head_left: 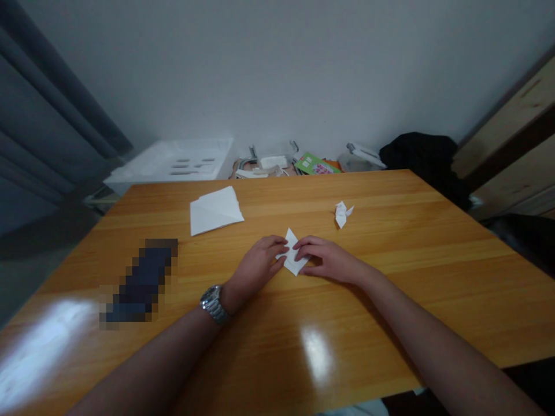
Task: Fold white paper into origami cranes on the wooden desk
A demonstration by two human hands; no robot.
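Observation:
A small folded piece of white paper [293, 266] lies on the wooden table in front of me, with one corner pointing away and one toward me. My left hand [255, 264] has its fingers closed on the paper's left side. From the right, my right hand [333, 261] grips the other side, fingertips bent over the surface and thumb near the lower edge. Fingers cover both side corners. A finished-looking white folded paper figure [341, 214] sits beyond my right hand. Several white paper sheets [215, 211] lie stacked at the back left.
A pixelated dark object [143, 280] rests on the left of the table [381, 346]. Past the far edge stand a white tray-like box [173, 159], assorted items with a green booklet [315, 164], and black cloth [425, 153]. My left wrist wears a metal watch [213, 301].

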